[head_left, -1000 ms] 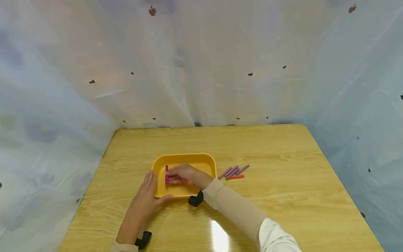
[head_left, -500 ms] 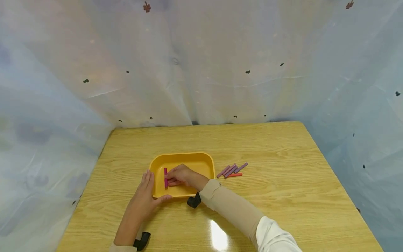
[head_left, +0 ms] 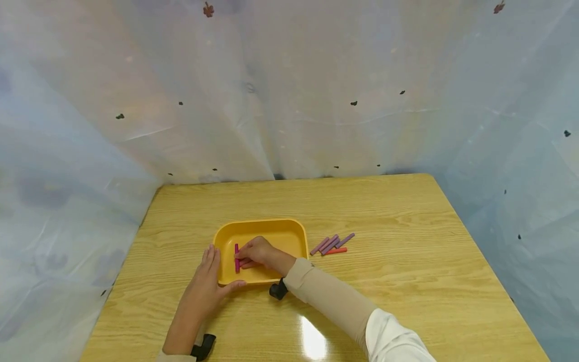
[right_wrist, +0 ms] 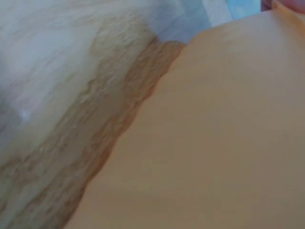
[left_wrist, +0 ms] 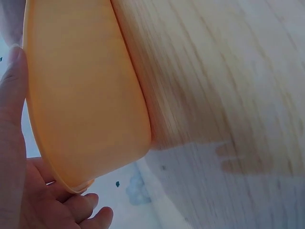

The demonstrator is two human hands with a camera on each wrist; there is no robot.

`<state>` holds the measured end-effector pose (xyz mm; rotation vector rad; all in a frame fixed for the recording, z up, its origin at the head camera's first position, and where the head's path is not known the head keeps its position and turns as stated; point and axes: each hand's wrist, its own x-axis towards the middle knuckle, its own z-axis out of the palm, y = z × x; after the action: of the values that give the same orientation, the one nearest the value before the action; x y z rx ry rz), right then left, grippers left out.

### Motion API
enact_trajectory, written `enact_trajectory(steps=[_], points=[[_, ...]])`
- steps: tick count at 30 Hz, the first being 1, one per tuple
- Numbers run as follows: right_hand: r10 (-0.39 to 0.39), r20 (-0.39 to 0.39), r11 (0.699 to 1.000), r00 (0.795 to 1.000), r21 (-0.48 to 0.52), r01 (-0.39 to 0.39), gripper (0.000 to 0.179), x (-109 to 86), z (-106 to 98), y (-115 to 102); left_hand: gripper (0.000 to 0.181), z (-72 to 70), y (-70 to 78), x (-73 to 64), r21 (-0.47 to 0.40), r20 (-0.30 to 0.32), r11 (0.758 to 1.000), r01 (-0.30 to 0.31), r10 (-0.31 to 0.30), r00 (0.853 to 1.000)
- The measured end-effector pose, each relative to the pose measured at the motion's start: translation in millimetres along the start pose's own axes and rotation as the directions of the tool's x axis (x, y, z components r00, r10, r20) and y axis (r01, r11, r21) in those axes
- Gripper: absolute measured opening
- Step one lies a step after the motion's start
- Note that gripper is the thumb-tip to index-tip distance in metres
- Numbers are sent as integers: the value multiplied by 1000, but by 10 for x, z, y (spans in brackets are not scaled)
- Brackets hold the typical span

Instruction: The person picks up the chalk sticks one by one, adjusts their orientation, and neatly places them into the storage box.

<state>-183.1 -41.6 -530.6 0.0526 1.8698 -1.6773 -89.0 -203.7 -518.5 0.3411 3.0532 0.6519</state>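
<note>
In the head view a yellow plastic tray (head_left: 282,223) sits left of centre on the table. My left hand (head_left: 205,276) holds its near left corner, fingers along the left side and thumb at the front rim. The left wrist view shows that thumb (left_wrist: 16,71) on the rim and the fingers bent round the corner. Inside the tray my right hand (head_left: 260,250) pinches a thin magenta stick (head_left: 237,266), which lies lengthwise near the left wall. Pinkish shapes show under the right hand, partly hidden. Mostly the tray's outer wall (right_wrist: 200,129) fills the right wrist view.
Right of the tray lie several purple sticks (head_left: 331,245) in a loose pile, with a red stick (head_left: 335,251) against them. The wooden table (head_left: 384,211) ends at a pale plastic curtain (head_left: 307,125) behind and at both sides.
The magenta stick and the right hand's fingers have shifted slightly toward the tray's front. The left hand keeps its place on the tray. The head view has drifted a little.
</note>
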Motion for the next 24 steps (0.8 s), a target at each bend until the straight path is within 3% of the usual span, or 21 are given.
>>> enact_trajectory(steps=[24], points=[[20, -65, 1000, 998, 8, -19, 11, -31, 58, -18, 114, -4, 6, 5, -20, 15, 1000, 16, -16, 1000]])
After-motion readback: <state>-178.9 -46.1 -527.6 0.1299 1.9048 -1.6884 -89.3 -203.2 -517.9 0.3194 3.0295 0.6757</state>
